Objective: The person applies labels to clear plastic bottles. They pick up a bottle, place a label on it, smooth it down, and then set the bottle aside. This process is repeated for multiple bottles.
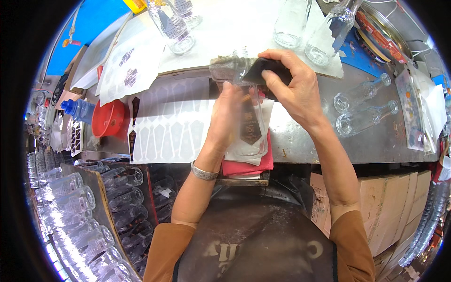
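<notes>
A clear glass bottle with a dark label on its front lies in front of me, neck pointing away, on white paper over a folded red cloth. My left hand is against the bottle's left side; its fingers are smeared by motion, so their grip is unclear. Between thumb and fingers, my right hand pinches a black flexible pad close to the bottle's shoulder. Behind the bottle's neck is a greyish folded cloth.
A sheet of dark and pale labels lies left, near a red bowl and a blue-capped bottle. Two clear bottles lie right; others stand on the white board. Bottle racks and cardboard boxes sit below.
</notes>
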Demonstrator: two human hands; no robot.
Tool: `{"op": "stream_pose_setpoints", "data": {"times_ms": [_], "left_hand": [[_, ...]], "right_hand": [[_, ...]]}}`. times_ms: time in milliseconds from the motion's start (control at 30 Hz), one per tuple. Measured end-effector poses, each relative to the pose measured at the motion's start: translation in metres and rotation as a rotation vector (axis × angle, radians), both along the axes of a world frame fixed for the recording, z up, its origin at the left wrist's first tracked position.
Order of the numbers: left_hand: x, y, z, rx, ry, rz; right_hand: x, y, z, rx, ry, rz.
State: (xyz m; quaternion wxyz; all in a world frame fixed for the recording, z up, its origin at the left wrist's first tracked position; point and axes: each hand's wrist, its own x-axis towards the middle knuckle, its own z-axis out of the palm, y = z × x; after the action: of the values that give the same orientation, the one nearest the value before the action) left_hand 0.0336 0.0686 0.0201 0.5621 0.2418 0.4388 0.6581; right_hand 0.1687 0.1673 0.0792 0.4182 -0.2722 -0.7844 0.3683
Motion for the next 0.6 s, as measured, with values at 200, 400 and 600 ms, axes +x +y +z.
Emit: {"op": "stream_pose_setpoints", "data": {"times_ms": [200, 400, 600], "left_hand": [[-0.004, -0.005, 0.000, 0.015, -0.044, 0.072], [-0.025, -0.023, 0.001, -0.042, 0.186, 0.188], [-0.021, -0.030, 0.008, -0.045, 0.317, 0.223]], "right_hand": [[-0.010, -0.005, 0.013, 0.341, -0.086, 0.103], [0.007, -0.051, 0.009, 0.410, -0.252, 0.458], [-0.010, -0.006, 0.011, 0.485, -0.154, -0.039]]}}
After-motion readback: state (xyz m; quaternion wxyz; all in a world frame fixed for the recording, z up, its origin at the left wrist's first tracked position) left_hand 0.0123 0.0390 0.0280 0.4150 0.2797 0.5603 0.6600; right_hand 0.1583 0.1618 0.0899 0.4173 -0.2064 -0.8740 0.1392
